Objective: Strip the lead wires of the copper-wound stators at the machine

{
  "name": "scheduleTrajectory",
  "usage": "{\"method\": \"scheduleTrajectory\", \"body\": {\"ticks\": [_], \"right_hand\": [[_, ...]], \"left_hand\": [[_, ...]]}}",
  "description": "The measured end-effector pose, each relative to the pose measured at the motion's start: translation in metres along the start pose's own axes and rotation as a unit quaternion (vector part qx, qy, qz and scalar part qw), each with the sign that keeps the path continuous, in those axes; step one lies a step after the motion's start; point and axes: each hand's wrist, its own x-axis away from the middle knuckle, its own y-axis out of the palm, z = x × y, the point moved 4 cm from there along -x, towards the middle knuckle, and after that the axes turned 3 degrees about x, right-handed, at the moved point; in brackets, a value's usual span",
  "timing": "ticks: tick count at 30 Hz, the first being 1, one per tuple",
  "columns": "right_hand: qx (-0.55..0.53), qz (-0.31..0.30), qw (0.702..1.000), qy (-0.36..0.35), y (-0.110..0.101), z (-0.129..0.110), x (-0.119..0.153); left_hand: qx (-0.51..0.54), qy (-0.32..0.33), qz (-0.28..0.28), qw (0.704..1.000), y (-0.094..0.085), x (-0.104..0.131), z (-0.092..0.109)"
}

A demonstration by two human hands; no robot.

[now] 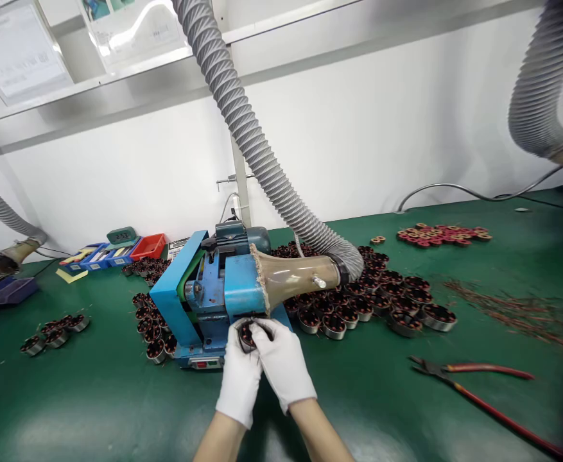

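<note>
Both of my hands wear white gloves and meet at the front of a blue machine. Between them they hold a round dark motor part with a black and copper inside. My left hand grips its left side, and my right hand has its fingers closed over its right side. The part sits just under the machine's translucent suction hood; its far edge is hidden by gloves and machine. A grey ribbed hose joins the hood.
Many similar round parts stand right of the machine, and more at its left. Red-handled cutters lie at the right, near loose copper wires. Behind are red rings and a red bin.
</note>
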Motion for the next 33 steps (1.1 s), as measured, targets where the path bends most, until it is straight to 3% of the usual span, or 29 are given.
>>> {"method": "scheduleTrajectory", "body": {"ticks": [3, 6, 11, 13, 15, 18, 20, 22, 24, 26, 27, 28, 31, 33], "right_hand": [[-0.042, -0.012, 0.999, -0.01, -0.004, 0.002, 0.019], [-0.162, -0.049, 0.986, -0.012, -0.01, 0.006, 0.041], [-0.311, -0.046, 0.943, 0.106, -0.031, 0.019, 0.059], [-0.311, -0.121, 0.939, 0.082, -0.035, 0.015, 0.06], [-0.283, -0.176, 0.943, 0.004, -0.039, 0.004, 0.059], [-0.246, -0.142, 0.956, -0.068, -0.043, -0.008, 0.055], [-0.272, -0.123, 0.954, -0.031, -0.04, -0.009, 0.051], [-0.349, -0.115, 0.928, 0.058, -0.038, -0.005, 0.047], [-0.46, -0.082, 0.873, 0.139, -0.041, -0.001, 0.044], [-0.539, -0.027, 0.826, 0.161, -0.049, -0.001, 0.042], [-0.547, -0.013, 0.822, 0.158, -0.052, -0.002, 0.042], [-0.532, -0.024, 0.833, 0.152, -0.053, -0.005, 0.043], [-0.402, -0.085, 0.902, 0.13, -0.046, -0.014, 0.049], [-0.349, -0.072, 0.925, 0.129, -0.04, -0.015, 0.049]], "left_hand": [[-0.028, -0.022, -0.03, 0.999, -0.007, 0.017, -0.002], [-0.054, -0.04, -0.06, 0.996, -0.015, 0.036, -0.003], [-0.078, -0.071, -0.096, 0.99, -0.022, 0.05, 0.008], [-0.042, -0.109, -0.098, 0.988, -0.024, 0.052, 0.01], [0.01, -0.144, -0.103, 0.984, -0.024, 0.054, 0.009], [0.071, -0.204, -0.106, 0.971, -0.02, 0.056, 0.004], [0.052, -0.211, -0.105, 0.97, -0.014, 0.059, 0.003], [0.004, -0.193, -0.106, 0.976, -0.008, 0.062, 0.007], [-0.047, -0.167, -0.095, 0.98, -0.006, 0.067, 0.014], [-0.086, -0.142, -0.069, 0.984, -0.01, 0.071, 0.02], [-0.102, -0.126, -0.054, 0.985, -0.013, 0.073, 0.023], [-0.11, -0.105, -0.047, 0.987, -0.015, 0.073, 0.026], [-0.101, -0.003, -0.077, 0.992, -0.012, 0.073, 0.031], [-0.112, 0.091, -0.094, 0.985, -0.006, 0.073, 0.035]]}}
